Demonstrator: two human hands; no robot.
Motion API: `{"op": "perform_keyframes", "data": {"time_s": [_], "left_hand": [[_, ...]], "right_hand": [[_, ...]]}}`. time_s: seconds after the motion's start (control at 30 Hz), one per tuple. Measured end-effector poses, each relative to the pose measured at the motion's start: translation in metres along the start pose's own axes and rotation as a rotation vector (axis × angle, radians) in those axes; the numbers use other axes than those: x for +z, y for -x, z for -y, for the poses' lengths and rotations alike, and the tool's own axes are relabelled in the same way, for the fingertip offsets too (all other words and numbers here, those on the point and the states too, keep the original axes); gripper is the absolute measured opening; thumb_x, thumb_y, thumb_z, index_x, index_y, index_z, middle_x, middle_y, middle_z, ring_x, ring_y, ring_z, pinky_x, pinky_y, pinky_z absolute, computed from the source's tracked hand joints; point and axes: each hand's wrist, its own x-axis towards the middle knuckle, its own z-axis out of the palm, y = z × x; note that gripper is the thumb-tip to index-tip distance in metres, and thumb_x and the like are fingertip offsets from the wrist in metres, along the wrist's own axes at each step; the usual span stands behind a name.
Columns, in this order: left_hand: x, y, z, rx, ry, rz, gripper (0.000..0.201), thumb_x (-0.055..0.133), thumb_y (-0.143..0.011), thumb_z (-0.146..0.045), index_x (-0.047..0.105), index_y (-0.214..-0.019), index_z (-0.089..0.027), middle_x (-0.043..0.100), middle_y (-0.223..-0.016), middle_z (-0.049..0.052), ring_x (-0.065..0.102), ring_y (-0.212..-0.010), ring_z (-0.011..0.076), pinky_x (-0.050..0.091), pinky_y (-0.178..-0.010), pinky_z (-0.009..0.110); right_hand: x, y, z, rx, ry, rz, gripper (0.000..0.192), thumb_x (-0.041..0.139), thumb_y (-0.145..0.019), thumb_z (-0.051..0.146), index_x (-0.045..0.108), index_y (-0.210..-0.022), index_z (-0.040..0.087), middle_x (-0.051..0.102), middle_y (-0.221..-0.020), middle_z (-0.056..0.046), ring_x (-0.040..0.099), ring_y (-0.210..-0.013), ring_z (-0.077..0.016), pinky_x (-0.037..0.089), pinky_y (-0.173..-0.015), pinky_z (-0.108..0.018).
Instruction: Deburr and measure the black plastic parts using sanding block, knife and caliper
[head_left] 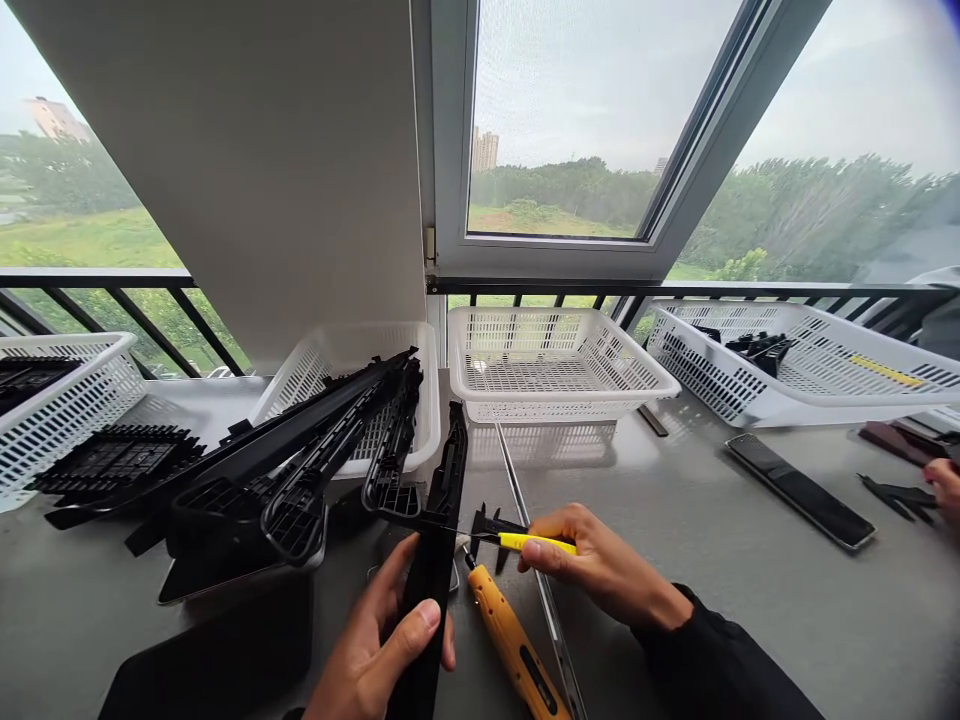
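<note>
left hand (382,640) grips long black plastic strip (439,560), upright on grey surface (750,600) | right hand (600,565) pinches yellow-handled tweezers (517,540), tip at strip | orange screwdriver (514,645) lies between hands | white basket (555,365) behind

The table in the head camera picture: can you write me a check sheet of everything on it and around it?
Surface: grey table, smooth.
Job's things: long black plastic part; yellow-handled tweezers.
Clutter: orange screwdriver, white baskets, black parts pile, phone.
Hands: left hand grips the black part; right hand pinches the tweezers at it.
Cables: nothing seen.
Surroundings: windows, railing, trees outside; another person's hand at the right edge.
</note>
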Motion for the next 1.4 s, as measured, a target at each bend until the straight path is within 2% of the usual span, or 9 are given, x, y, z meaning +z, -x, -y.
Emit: {"op": "perform_keyframes", "data": {"time_s": [0.17, 0.23, 0.37, 0.6, 0.73, 0.9, 1.07, 1.23, 1.4], "left_hand": [[-0.005, -0.006, 0.004, 0.018, 0.041, 0.224, 0.100, 0.066, -0.092, -0.065, 0.027, -0.168, -0.013, 0.076, -0.072, 0.002, 0.064, -0.075, 0.0254, 0.042, -0.078, 0.036], [-0.006, -0.007, 0.005, 0.006, 0.047, 0.253, 0.102, 0.064, -0.094, -0.064, 0.020, -0.170, -0.012, 0.075, -0.072, 0.002, 0.064, -0.075, 0.0249, 0.041, -0.078, 0.035], [-0.004, -0.005, 0.006, 0.006, 0.051, 0.269, 0.105, 0.065, -0.095, -0.063, 0.013, -0.171, -0.012, 0.074, -0.072, 0.001, 0.064, -0.075, 0.0246, 0.042, -0.081, 0.036], [-0.001, -0.002, 0.006, -0.017, 0.086, 0.300, 0.111, 0.067, -0.093, -0.067, 0.014, -0.170, -0.009, 0.075, -0.073, 0.002, 0.065, -0.075, 0.0242, 0.043, -0.081, 0.037], [-0.003, -0.004, 0.007, -0.024, 0.087, 0.291, 0.112, 0.069, -0.092, -0.067, 0.015, -0.170, -0.008, 0.074, -0.074, 0.003, 0.065, -0.076, 0.0239, 0.043, -0.080, 0.036], [-0.004, -0.004, 0.008, -0.013, 0.086, 0.285, 0.109, 0.069, -0.092, -0.067, 0.018, -0.170, -0.009, 0.073, -0.071, 0.002, 0.064, -0.075, 0.0233, 0.042, -0.079, 0.035], [-0.003, -0.006, 0.017, -0.017, 0.098, 0.291, 0.106, 0.070, -0.092, -0.065, 0.022, -0.169, -0.011, 0.074, -0.071, 0.002, 0.064, -0.072, 0.0226, 0.043, -0.078, 0.035], [-0.004, -0.006, 0.022, -0.019, 0.120, 0.259, 0.106, 0.072, -0.092, -0.063, 0.022, -0.170, -0.012, 0.073, -0.069, 0.002, 0.064, -0.071, 0.0225, 0.045, -0.080, 0.036], [-0.006, -0.005, 0.018, -0.031, 0.103, 0.243, 0.107, 0.070, -0.093, -0.063, 0.017, -0.171, -0.013, 0.074, -0.073, 0.002, 0.066, -0.075, 0.0241, 0.047, -0.082, 0.036]], "right_hand": [[-0.001, -0.001, -0.005, 0.005, 0.009, -0.053, 0.067, 0.057, -0.095, 0.074, 0.059, -0.060, 0.018, 0.031, -0.061, 0.005, 0.026, -0.058, -0.0111, 0.016, -0.054, -0.029], [-0.002, -0.001, -0.007, -0.001, 0.003, -0.050, 0.067, 0.058, -0.095, 0.076, 0.058, -0.060, 0.018, 0.034, -0.061, 0.004, 0.028, -0.058, -0.0109, 0.017, -0.053, -0.029], [-0.007, 0.000, -0.012, -0.013, 0.000, -0.034, 0.068, 0.056, -0.095, 0.078, 0.067, -0.068, 0.016, 0.036, -0.061, 0.004, 0.030, -0.058, -0.0109, 0.019, -0.054, -0.028], [-0.009, 0.000, -0.012, -0.039, 0.021, -0.019, 0.068, 0.056, -0.094, 0.078, 0.073, -0.071, 0.016, 0.040, -0.061, 0.003, 0.034, -0.058, -0.0117, 0.020, -0.055, -0.029], [-0.006, -0.002, -0.012, -0.019, 0.035, -0.026, 0.072, 0.055, -0.093, 0.081, 0.068, -0.067, 0.016, 0.035, -0.061, 0.004, 0.030, -0.058, -0.0114, 0.018, -0.054, -0.029], [-0.005, -0.002, -0.011, -0.021, 0.006, -0.008, 0.073, 0.053, -0.093, 0.083, 0.066, -0.065, 0.016, 0.039, -0.061, 0.003, 0.033, -0.059, -0.0119, 0.020, -0.055, -0.029], [0.000, -0.002, -0.007, -0.047, -0.008, -0.034, 0.073, 0.051, -0.093, 0.084, 0.060, -0.064, 0.017, 0.036, -0.061, 0.004, 0.032, -0.059, -0.0110, 0.020, -0.055, -0.029], [0.006, -0.001, -0.002, -0.013, 0.005, 0.053, 0.070, 0.060, -0.091, 0.080, 0.046, -0.060, 0.019, 0.033, -0.061, 0.005, 0.028, -0.058, -0.0100, 0.017, -0.053, -0.029], [0.000, 0.002, -0.004, -0.006, 0.016, 0.011, 0.070, 0.058, -0.092, 0.080, 0.050, -0.061, 0.019, 0.033, -0.061, 0.005, 0.028, -0.058, -0.0100, 0.018, -0.053, -0.029]]}}
